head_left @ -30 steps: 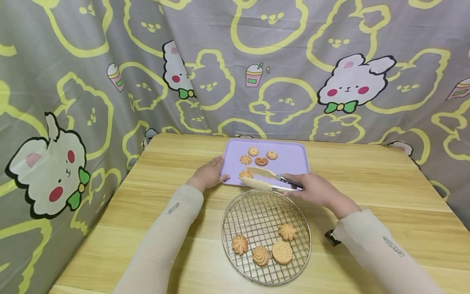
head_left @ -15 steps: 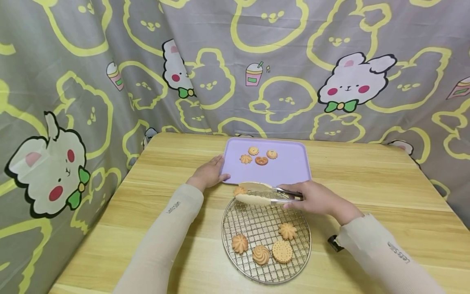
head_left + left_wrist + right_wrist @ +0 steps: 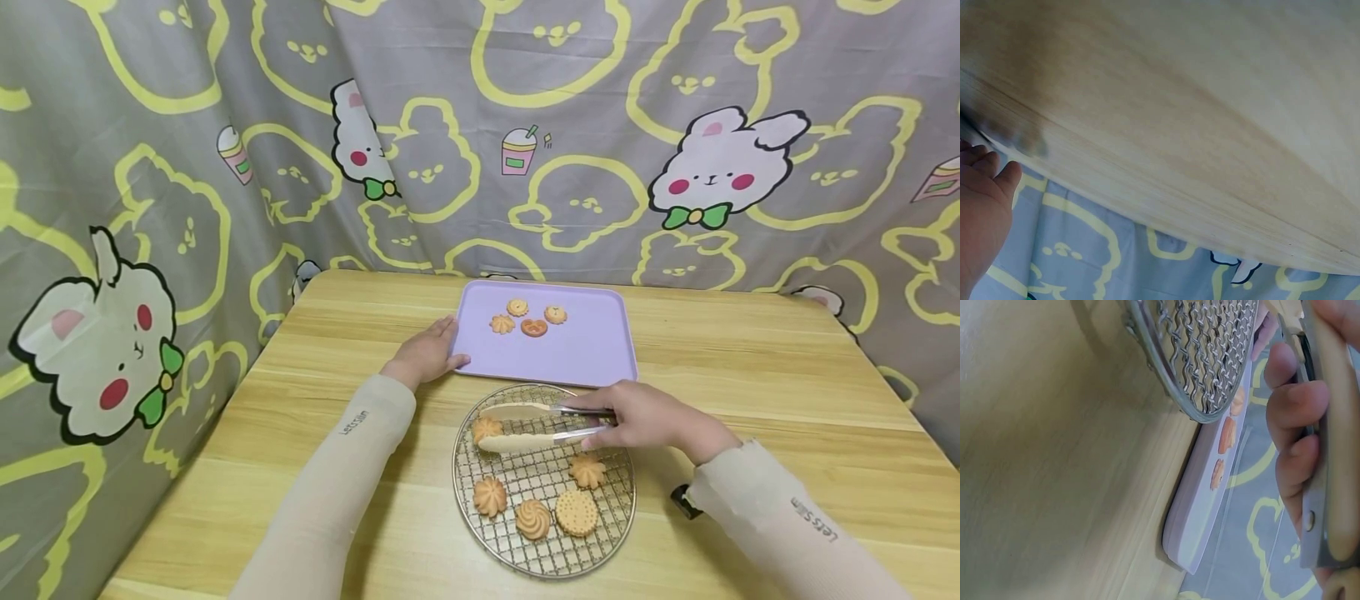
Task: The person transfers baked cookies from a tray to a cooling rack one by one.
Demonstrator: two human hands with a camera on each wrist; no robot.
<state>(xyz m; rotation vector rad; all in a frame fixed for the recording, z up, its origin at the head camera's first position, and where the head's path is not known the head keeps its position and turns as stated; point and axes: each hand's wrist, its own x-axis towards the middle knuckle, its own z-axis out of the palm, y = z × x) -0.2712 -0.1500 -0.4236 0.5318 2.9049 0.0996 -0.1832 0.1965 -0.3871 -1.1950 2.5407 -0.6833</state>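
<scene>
My right hand grips a pair of tongs with pale tips and metal-and-black handles; in the right wrist view, fingers curl round the handles. Between the tong tips is a flower-shaped cookie, over the upper left of a round wire rack. Four-sided and lilac, a tray lies behind the rack. My left hand rests at the tray's left edge, thumb on its front corner and fingers extended along the side. In the left wrist view the left hand shows only partly.
On the rack lie a ridged cookie, a swirl cookie, a round dotted cookie and a star-shaped cookie. Several small cookies, including a brown heart-shaped cookie, sit on the tray. A patterned curtain hangs behind the wooden table.
The right hand and tongs have carried the flower-shaped cookie from the tray's front toward me, over the wire rack. The left hand has stayed at the tray's edge.
</scene>
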